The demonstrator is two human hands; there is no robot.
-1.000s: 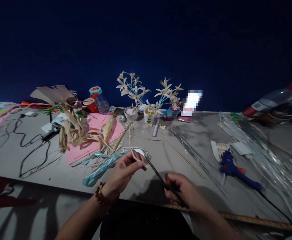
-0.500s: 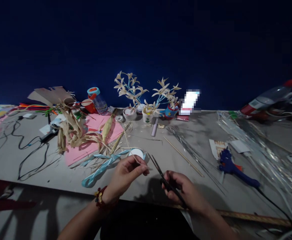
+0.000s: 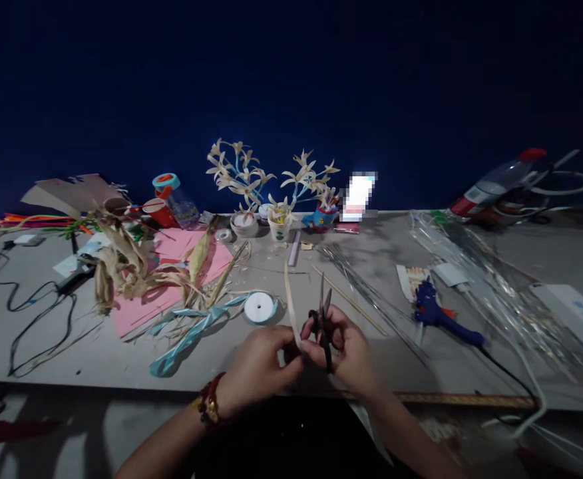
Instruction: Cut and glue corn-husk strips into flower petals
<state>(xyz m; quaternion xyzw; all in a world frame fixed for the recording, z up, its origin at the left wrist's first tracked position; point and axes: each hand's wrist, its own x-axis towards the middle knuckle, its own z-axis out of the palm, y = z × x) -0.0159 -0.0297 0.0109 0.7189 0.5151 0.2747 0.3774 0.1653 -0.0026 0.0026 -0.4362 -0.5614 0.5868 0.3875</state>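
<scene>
Since half a second ago our left hand (image 3: 261, 362) and right hand (image 3: 350, 354) have come together, and our scissors (image 3: 324, 311) swung from 11 o'clock up to 12. Left to right around our fingers: dried husks (image 3: 126, 256) at 10, lying on pink paper (image 3: 221, 257); ribbon spool (image 3: 259, 314) closer in, between 10 and 11, probably for easy reach. Left fingers are curled at the base of our pale strip (image 3: 290, 306); can't tell if they're pinching it. Strip points near 12, between the hands. Right hand's wrapped round the scissors, blades parted, probably angled up to free its fingertips for the strip. Glue gun (image 3: 441, 320) sits just shy of 3, maybe kept well apart because it's hot.
</scene>
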